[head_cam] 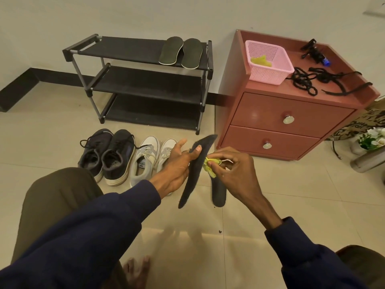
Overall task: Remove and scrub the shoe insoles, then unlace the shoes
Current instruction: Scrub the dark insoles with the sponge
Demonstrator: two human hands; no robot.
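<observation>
Clamping a dark insole (192, 180), the left hand (177, 163) meets the right hand (235, 167) pinching yellow-green cloth (210, 166) against it.

No legible text; print on bag (373, 119), logo in white shoe (143, 163) unreadable.

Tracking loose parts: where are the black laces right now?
Head view, upper right: the black laces lie tangled on top of the red cabinet, just right of the pink basket.
</observation>
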